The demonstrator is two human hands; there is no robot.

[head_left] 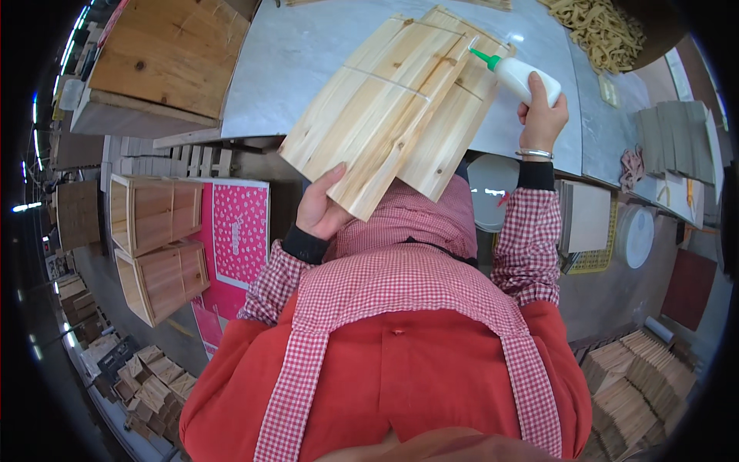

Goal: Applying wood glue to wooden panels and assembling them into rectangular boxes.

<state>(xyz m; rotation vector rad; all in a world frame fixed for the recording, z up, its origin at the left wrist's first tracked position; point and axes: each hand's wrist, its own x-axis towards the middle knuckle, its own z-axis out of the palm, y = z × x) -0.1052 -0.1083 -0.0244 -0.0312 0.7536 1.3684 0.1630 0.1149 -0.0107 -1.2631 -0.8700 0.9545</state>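
Note:
My left hand (pixel 323 206) is closed on the near edge of a pale wooden board (pixel 358 108), which lies tilted over a second wooden board (pixel 445 142). A groove crosses each board's face. My right hand (pixel 543 119) grips a white squeeze bottle (pixel 523 78) with a green nozzle, held tilted. Its tip points down and left, close to the far right end of the boards, where a short whitish streak shows. Whether the tip touches the wood I cannot tell. Both boards rest partly on the pale worktable (pixel 289 58) and jut past its near edge toward my apron.
At the far left stands a wooden box (pixel 165 58). Two open wooden crates (pixel 158 250) are beside a pink patterned sheet (pixel 240 235). Wood strips fill a round container (pixel 604 35) at the back right. Grey panels (pixel 673 138), a pink cloth (pixel 632 168) and stacked boards (pixel 639 389) lie right.

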